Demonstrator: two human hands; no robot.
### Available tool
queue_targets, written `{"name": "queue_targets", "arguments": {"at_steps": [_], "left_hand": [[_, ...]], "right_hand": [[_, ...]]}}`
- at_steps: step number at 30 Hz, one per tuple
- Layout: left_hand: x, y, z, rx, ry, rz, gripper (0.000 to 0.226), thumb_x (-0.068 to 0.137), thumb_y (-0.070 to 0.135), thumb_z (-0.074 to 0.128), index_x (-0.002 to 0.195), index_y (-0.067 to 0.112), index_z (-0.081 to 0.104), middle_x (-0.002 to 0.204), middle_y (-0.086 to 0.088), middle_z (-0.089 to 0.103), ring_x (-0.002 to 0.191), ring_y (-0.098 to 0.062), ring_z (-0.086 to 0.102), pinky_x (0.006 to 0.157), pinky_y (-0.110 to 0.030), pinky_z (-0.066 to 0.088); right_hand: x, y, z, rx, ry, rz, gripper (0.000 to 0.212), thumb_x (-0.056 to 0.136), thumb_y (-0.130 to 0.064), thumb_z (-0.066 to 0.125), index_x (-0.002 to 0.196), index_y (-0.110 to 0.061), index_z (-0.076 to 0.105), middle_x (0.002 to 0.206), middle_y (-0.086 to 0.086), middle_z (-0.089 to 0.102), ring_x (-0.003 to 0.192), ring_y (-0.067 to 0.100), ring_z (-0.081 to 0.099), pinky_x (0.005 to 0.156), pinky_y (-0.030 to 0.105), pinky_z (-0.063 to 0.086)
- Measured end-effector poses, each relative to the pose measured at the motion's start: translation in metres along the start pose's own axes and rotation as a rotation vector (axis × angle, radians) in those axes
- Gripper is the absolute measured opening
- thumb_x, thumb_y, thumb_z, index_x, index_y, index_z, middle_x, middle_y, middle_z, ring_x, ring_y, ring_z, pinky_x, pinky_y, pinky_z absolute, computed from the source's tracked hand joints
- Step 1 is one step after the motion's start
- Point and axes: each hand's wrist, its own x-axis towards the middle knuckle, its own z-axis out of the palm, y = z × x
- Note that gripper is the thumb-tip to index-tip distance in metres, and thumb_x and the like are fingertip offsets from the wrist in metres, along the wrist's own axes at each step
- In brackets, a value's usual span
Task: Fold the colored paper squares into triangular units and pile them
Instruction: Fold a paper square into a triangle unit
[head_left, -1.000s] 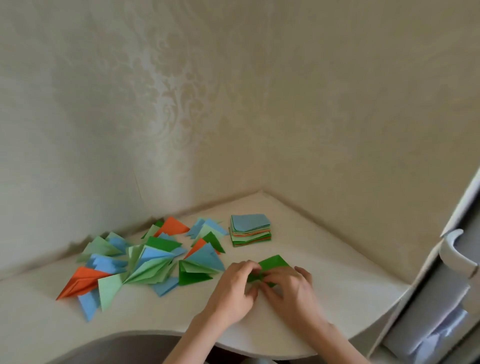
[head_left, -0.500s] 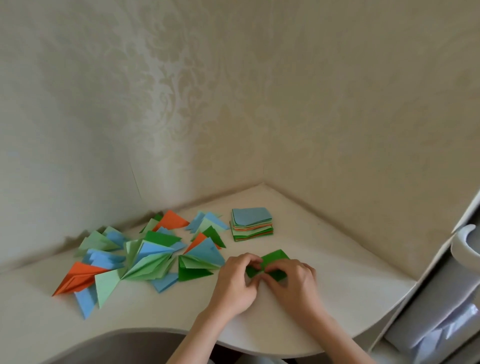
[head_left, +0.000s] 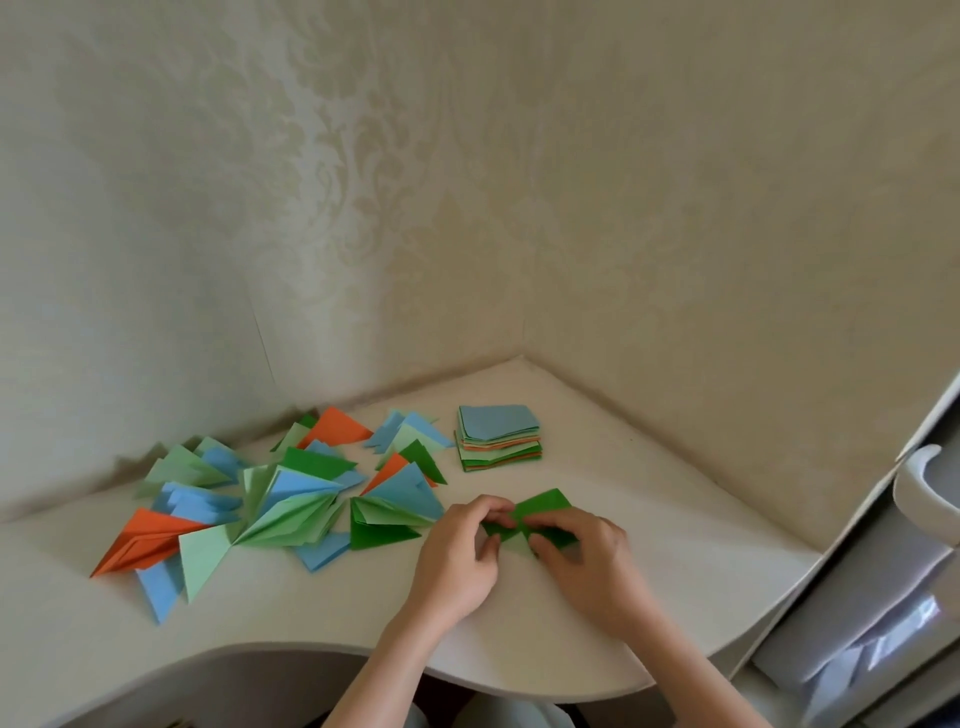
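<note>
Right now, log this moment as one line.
step: folding | left hand: pinches dark green paper | right hand: presses it | folded pile: left | square stack: behind

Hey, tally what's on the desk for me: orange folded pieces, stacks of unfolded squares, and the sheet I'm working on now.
Orange folded units: 3
Stack of unfolded squares: 1
Dark green paper, mid-fold: 1
Total: 5
</note>
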Motion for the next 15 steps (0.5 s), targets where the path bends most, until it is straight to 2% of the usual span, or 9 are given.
{"name": "queue_targets", "arguments": {"at_steps": [2, 6, 8, 11, 15], "left_hand": [[-0.002, -0.001, -0.002, -0.008, -0.007, -0.003, 0.038, 0.087, 0.009, 0.059, 0.113, 0.037, 0.058, 0.102, 0.022, 0.063, 0.100, 0.006, 0.052, 0.087, -0.015, 0.043], [-0.006, 0.000, -0.005, -0.047, -0.014, 0.015, 0.036, 0.086, 0.015, 0.063, 0.114, 0.036, 0.058, 0.103, 0.022, 0.062, 0.103, 0.005, 0.053, 0.091, -0.017, 0.043], [-0.008, 0.002, -0.005, -0.055, -0.008, 0.025, 0.037, 0.083, 0.016, 0.064, 0.114, 0.036, 0.058, 0.104, 0.023, 0.061, 0.105, 0.004, 0.051, 0.092, -0.015, 0.041], [-0.011, 0.005, -0.008, -0.059, 0.034, 0.064, 0.041, 0.078, 0.014, 0.066, 0.114, 0.033, 0.060, 0.106, 0.021, 0.060, 0.107, 0.001, 0.051, 0.092, -0.011, 0.039], [-0.011, 0.008, -0.009, -0.025, 0.119, 0.101, 0.031, 0.080, 0.004, 0.068, 0.105, 0.022, 0.067, 0.100, 0.014, 0.064, 0.099, -0.004, 0.055, 0.089, -0.016, 0.043]], "right_hand": [[0.000, -0.004, 0.001, -0.013, 0.013, 0.013, 0.017, 0.080, -0.042, 0.069, 0.097, -0.045, 0.069, 0.086, -0.036, 0.059, 0.081, -0.010, 0.056, 0.091, 0.026, 0.045], [-0.002, -0.007, 0.008, -0.119, 0.055, -0.008, 0.023, 0.078, -0.057, 0.065, 0.087, -0.037, 0.070, 0.091, -0.026, 0.061, 0.090, -0.002, 0.053, 0.092, 0.030, 0.037], [0.000, -0.008, 0.009, -0.150, 0.032, -0.015, 0.020, 0.082, -0.053, 0.064, 0.086, -0.034, 0.070, 0.096, -0.022, 0.062, 0.096, 0.004, 0.053, 0.094, 0.033, 0.034], [0.008, -0.009, 0.003, -0.116, -0.027, -0.029, 0.014, 0.088, -0.038, 0.062, 0.090, -0.027, 0.071, 0.100, -0.023, 0.059, 0.098, 0.005, 0.055, 0.096, 0.036, 0.039], [0.013, -0.008, -0.007, -0.050, -0.065, -0.094, 0.012, 0.089, -0.027, 0.064, 0.087, -0.020, 0.073, 0.103, -0.022, 0.060, 0.098, 0.003, 0.057, 0.094, 0.036, 0.042]]}}
